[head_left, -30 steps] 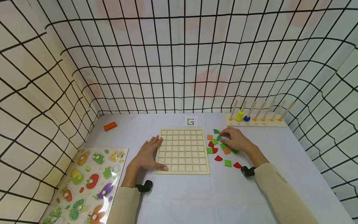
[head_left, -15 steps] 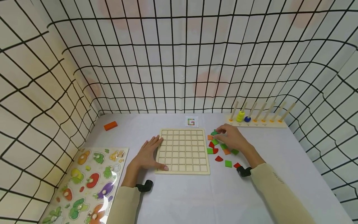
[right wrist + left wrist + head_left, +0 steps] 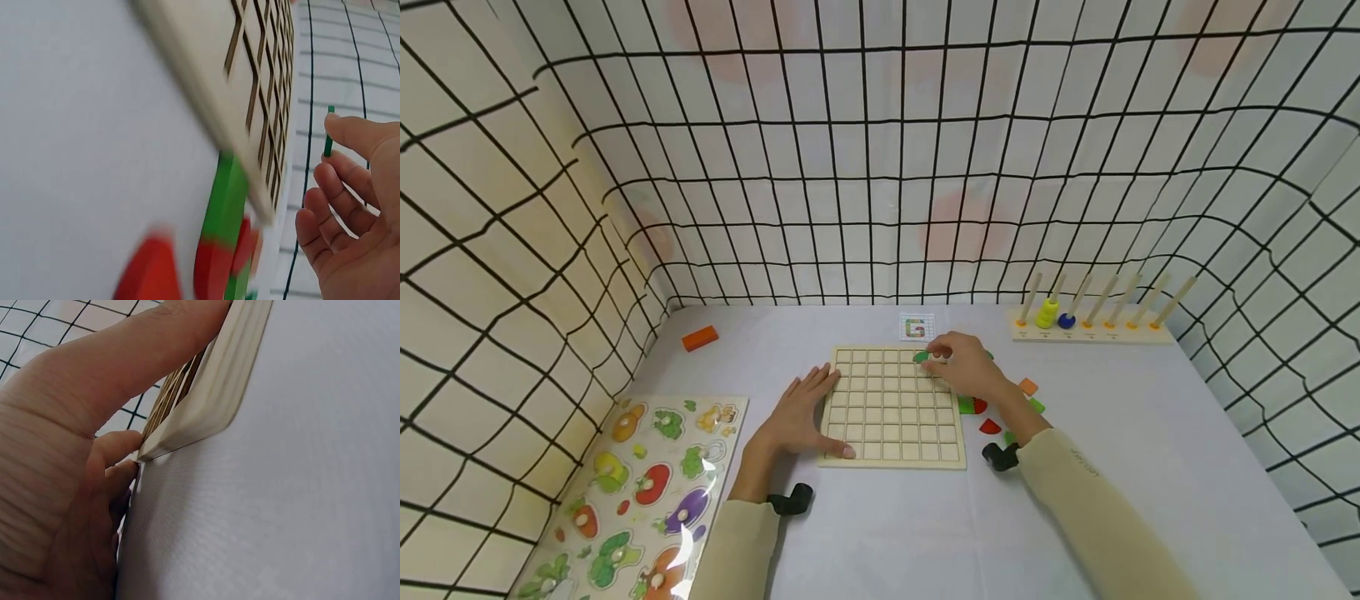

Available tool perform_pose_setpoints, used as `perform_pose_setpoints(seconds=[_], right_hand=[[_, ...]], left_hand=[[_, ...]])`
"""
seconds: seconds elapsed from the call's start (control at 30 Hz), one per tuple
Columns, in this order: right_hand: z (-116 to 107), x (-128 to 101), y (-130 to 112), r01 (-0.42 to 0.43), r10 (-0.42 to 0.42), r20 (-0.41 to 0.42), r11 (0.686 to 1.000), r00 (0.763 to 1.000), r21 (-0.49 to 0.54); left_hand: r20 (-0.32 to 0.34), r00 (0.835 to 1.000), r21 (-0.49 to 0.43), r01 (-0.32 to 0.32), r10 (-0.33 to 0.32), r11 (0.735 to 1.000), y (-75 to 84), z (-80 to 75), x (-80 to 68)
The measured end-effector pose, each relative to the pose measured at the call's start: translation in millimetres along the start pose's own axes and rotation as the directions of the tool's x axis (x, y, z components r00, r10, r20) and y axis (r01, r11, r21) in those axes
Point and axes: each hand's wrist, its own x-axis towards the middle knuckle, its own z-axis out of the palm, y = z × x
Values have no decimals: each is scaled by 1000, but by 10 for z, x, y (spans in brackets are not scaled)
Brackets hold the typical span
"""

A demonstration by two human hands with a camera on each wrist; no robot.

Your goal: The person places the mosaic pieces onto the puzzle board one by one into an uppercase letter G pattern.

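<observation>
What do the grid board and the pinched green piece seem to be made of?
Board: likely unvarnished wood, from its pale, matte edge and brown grid lines. Green piece: perhaps painted wood or plastic, smooth-looking; its even colour leaves that open.

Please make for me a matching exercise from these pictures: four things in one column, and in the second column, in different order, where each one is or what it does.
1. Right hand
2. Left hand
3. Card
4. Orange block

A. Lies just beyond the far edge of the board
B. Touches the board's left side
C. Lies on the table beyond the vegetable puzzle
D. Pinches a green piece

Right pairs: 1-D, 2-B, 3-A, 4-C.
</observation>
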Motion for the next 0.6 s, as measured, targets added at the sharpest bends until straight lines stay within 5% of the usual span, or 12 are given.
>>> perform_pose_setpoints(seconds=[0.6], right_hand=[[646,359,-456,60,-61,72,998,996,14]], left_hand=[[10,1000,-3,18,-18,1000,-8,1,7]])
